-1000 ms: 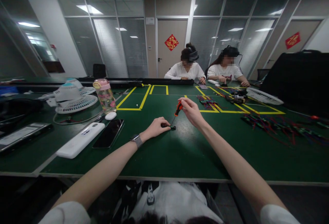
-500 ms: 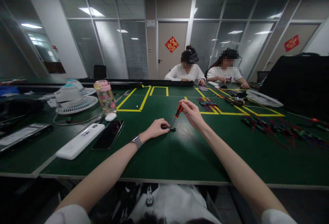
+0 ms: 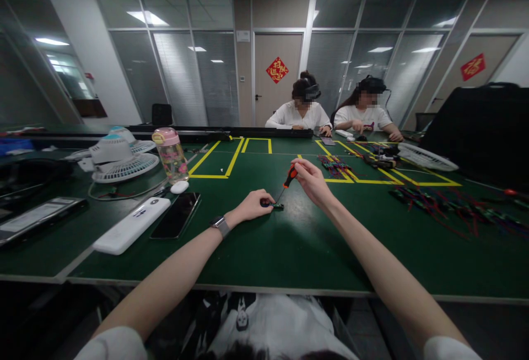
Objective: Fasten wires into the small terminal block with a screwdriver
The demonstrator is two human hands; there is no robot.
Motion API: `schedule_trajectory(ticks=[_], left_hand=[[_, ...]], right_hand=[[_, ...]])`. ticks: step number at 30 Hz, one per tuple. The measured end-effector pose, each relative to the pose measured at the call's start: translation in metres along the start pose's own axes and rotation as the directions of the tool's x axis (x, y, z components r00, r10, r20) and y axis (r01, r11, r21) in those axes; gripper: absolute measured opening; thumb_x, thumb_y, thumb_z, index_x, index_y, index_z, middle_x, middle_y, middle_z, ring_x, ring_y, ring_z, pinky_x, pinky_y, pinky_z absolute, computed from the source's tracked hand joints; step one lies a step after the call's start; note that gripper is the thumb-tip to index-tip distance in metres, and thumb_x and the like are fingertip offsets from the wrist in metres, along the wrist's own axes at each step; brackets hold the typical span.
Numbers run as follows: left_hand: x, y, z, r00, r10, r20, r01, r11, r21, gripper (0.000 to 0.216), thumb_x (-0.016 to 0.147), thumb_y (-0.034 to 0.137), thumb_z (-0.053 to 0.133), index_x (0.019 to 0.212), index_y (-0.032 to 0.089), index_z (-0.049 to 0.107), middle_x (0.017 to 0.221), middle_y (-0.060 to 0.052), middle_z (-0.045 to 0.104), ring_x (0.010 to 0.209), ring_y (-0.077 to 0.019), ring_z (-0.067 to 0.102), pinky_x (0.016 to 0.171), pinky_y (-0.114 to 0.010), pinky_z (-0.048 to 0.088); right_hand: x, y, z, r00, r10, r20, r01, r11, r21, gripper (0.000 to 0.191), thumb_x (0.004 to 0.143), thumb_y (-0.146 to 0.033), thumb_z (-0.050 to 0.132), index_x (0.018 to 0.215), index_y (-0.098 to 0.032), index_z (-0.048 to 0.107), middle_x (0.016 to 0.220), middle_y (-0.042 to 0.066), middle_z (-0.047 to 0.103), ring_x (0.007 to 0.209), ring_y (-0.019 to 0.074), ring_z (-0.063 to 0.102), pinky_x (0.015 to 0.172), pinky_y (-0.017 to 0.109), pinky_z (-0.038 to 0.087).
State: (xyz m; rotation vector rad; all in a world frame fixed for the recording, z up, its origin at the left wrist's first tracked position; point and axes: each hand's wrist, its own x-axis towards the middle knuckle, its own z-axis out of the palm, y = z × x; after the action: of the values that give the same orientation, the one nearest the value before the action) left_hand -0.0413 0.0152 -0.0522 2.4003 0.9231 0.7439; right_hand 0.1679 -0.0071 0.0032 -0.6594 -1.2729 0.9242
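A small green circuit board (image 3: 278, 206) lies on the green table, pinched at its left end by my left hand (image 3: 254, 205), which wears a watch at the wrist. My right hand (image 3: 312, 181) is closed around the handle of a red and black screwdriver (image 3: 291, 176). The thin shaft slants down and left, its tip at the board near my left fingertips. Whether the tip sits in a screw is too small to tell.
On the left are a black phone (image 3: 176, 215), a white power bank (image 3: 132, 226), a pink-lidded bottle (image 3: 171, 156) and white fans (image 3: 124, 168). Several wired boards (image 3: 450, 208) lie at right. Two people sit across the table, one person (image 3: 300, 114) nearer the middle.
The view has shifted very slightly. My right hand and the screwdriver handle have turned a little; my left hand stays on the circuit board.
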Motion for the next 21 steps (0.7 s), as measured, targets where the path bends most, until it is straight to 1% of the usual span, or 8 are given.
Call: schedule_trajectory(ticks=[4, 7, 11, 15, 17, 19, 21], left_hand=[[0.0001, -0.002, 0.0011, 0.999, 0.027, -0.019, -0.027, 1.0, -0.003, 0.017, 0.078, 0.022, 0.064, 0.091, 0.017, 0.073, 0.088, -0.004, 0.063, 0.079, -0.0162, 0.059, 0.073, -0.026, 0.046], [0.0002, -0.0025, 0.0015, 0.999, 0.039, -0.019, -0.039, 0.999, 0.006, 0.016, 0.078, 0.023, 0.064, 0.09, 0.017, 0.073, 0.086, -0.003, 0.062, 0.077, -0.0157, 0.059, 0.071, -0.025, 0.045], [0.0003, -0.0006, 0.0012, 1.0, 0.019, -0.018, -0.019, 1.0, 0.024, 0.015, 0.078, 0.023, 0.064, 0.089, 0.018, 0.073, 0.087, -0.003, 0.063, 0.079, -0.0159, 0.06, 0.074, -0.026, 0.046], [0.0, 0.0003, 0.0008, 1.0, 0.011, -0.013, -0.011, 1.0, 0.017, 0.016, 0.079, 0.023, 0.063, 0.09, 0.018, 0.073, 0.089, -0.004, 0.064, 0.081, -0.0164, 0.06, 0.076, -0.027, 0.047], [-0.0002, -0.0005, 0.0008, 1.0, 0.018, -0.017, -0.017, 1.0, 0.005, 0.016, 0.079, 0.024, 0.064, 0.09, 0.018, 0.073, 0.089, -0.004, 0.063, 0.081, -0.0165, 0.061, 0.077, -0.027, 0.047], [-0.0004, -0.0013, 0.0008, 1.0, 0.021, -0.02, -0.021, 1.0, 0.0, 0.016, 0.08, 0.025, 0.064, 0.09, 0.018, 0.073, 0.089, -0.004, 0.063, 0.081, -0.0166, 0.061, 0.076, -0.027, 0.047], [-0.0006, -0.0017, 0.0006, 1.0, 0.018, -0.017, -0.018, 1.0, -0.006, 0.015, 0.08, 0.026, 0.064, 0.089, 0.018, 0.073, 0.089, -0.004, 0.063, 0.081, -0.0168, 0.061, 0.077, -0.028, 0.047]], right_hand=[[-0.0012, -0.0031, 0.0006, 0.998, 0.035, 0.052, -0.038, 0.997, 0.065, 0.034, 0.073, -0.046, 0.076, 0.099, -0.025, 0.072, 0.089, 0.002, 0.07, 0.086, 0.0176, 0.063, 0.084, 0.033, 0.048], [-0.0009, -0.0021, 0.0007, 0.999, 0.031, 0.033, -0.034, 0.995, 0.094, 0.034, 0.072, -0.047, 0.076, 0.098, -0.025, 0.072, 0.092, 0.003, 0.071, 0.09, 0.0187, 0.064, 0.089, 0.035, 0.048], [0.0001, 0.0026, -0.0005, 1.0, 0.015, 0.0, -0.015, 0.998, 0.059, 0.03, 0.074, -0.048, 0.074, 0.093, -0.025, 0.071, 0.091, 0.002, 0.07, 0.088, 0.0184, 0.064, 0.084, 0.033, 0.049], [-0.0013, 0.0021, -0.0003, 1.0, -0.008, -0.016, 0.007, 1.0, -0.007, 0.029, 0.073, -0.047, 0.074, 0.092, -0.025, 0.072, 0.084, 0.0, 0.067, 0.081, 0.0168, 0.061, 0.081, 0.032, 0.049], [-0.0024, 0.0002, 0.0003, 1.0, 0.011, 0.02, -0.012, 1.0, 0.027, 0.032, 0.074, -0.047, 0.074, 0.098, -0.026, 0.072, 0.085, 0.001, 0.068, 0.083, 0.0173, 0.061, 0.084, 0.034, 0.049], [-0.0029, -0.0008, 0.0008, 0.998, 0.033, 0.058, -0.039, 0.995, 0.096, 0.034, 0.075, -0.046, 0.074, 0.103, -0.026, 0.071, 0.089, 0.002, 0.069, 0.087, 0.0176, 0.063, 0.088, 0.035, 0.048], [-0.0025, -0.0001, 0.001, 0.997, 0.041, 0.071, -0.052, 0.987, 0.152, 0.032, 0.076, -0.044, 0.074, 0.101, -0.026, 0.07, 0.092, 0.002, 0.069, 0.09, 0.0176, 0.064, 0.091, 0.036, 0.048]])
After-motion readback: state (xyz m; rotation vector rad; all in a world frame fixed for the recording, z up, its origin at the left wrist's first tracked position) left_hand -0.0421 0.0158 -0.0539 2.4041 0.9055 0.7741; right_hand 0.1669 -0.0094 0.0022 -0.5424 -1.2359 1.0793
